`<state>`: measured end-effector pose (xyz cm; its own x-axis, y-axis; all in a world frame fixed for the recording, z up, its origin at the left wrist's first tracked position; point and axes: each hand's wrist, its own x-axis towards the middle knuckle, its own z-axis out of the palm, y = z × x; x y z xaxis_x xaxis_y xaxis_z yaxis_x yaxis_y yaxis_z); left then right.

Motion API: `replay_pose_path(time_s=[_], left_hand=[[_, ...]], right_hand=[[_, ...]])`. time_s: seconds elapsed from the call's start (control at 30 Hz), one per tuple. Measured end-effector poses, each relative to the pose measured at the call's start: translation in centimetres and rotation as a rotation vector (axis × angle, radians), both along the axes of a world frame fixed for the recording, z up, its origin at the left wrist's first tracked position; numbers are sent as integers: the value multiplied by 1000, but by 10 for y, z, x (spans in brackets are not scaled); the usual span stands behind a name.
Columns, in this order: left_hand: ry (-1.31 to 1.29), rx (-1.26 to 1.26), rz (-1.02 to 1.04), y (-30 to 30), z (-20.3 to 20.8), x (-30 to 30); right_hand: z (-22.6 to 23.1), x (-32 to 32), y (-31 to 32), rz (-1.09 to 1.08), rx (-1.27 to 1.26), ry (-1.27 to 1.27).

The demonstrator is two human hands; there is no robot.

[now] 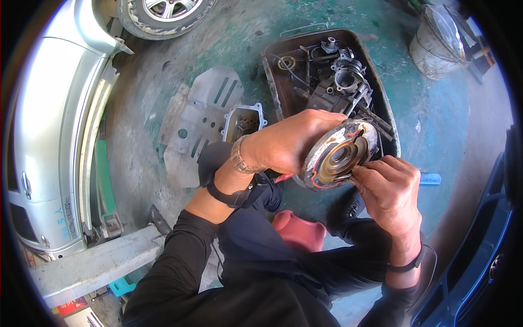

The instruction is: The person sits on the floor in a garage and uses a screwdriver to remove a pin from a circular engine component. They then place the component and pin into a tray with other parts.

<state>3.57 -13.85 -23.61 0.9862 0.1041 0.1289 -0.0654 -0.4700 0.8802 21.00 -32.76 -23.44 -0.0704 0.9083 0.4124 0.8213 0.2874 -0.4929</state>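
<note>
The round grey metal disc with brown rings [341, 155] is up by the rusty rectangular tray's [287, 96] near edge; your left hand [291, 139] clasps the disc; your right hand [389, 191], fingers bent, touches it, whether gripping I cannot tell

Looking down from head height, the left camera of a side-by-side fisheye pair gives me an upright, unmirrored view — pitched steeply over the wearer's lap [256, 272]. I see the left hand [287, 141] and right hand [388, 189] from close above, at and right of centre, the forearms [205, 208] nearer the lower edge. Farther out, the floor [239, 46] stretches toward a wheel [166, 6] at the top — while a silver car [52, 125] bends along the left, inside the lens's dark, round border.
</note>
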Motion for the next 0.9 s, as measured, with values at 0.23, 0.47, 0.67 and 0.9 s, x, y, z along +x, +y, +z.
replay_pose_path(time_s=[0.23, 0.47, 0.67, 0.9], left_hand=[[12, 35, -3, 1, 1, -2], [45, 85, -1, 1, 0, -2], [54, 10, -1, 0, 0, -2], [30, 61, -33, 2, -2, 0]], right_hand=[[2, -1, 0, 13, -2, -4], [1, -2, 0, 26, 2, 6], [1, -2, 0, 38, 4, 5], [-2, -10, 3, 82, 31, 2]])
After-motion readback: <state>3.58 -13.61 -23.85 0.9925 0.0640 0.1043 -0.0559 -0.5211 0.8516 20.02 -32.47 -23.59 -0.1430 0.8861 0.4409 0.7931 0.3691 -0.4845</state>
